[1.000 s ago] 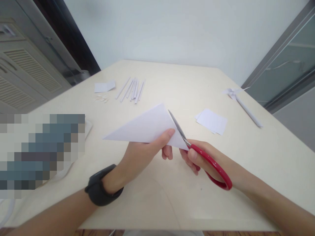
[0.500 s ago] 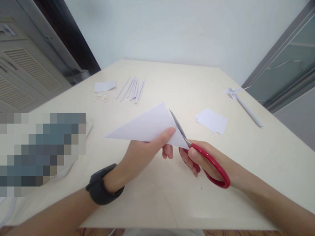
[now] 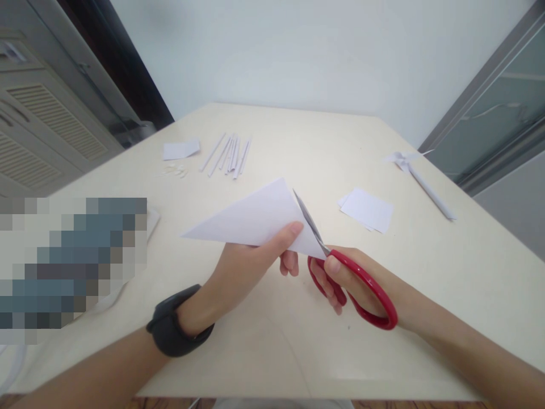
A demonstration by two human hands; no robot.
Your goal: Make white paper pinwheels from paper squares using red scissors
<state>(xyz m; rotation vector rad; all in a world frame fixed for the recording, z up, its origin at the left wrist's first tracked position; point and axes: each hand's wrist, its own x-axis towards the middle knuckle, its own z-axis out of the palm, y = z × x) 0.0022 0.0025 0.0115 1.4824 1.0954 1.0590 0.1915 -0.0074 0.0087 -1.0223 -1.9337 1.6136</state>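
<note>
Triangular paper (image 3: 251,213) is pinched by the left grip (image 3: 247,261) above the table (image 3: 293,139), long axis crosswise, narrow tip directed left; its right edge is flanked by scissors (image 3: 353,264) held in the right grip (image 3: 367,262); square sheets (image 3: 367,211) are seen beyond.

The white paper triangle (image 3: 251,213) partly hides the left hand (image 3: 249,258); pixel blocks (image 3: 72,261) mask something; the left edge crops the louvred cabinet (image 3: 57,122).
</note>
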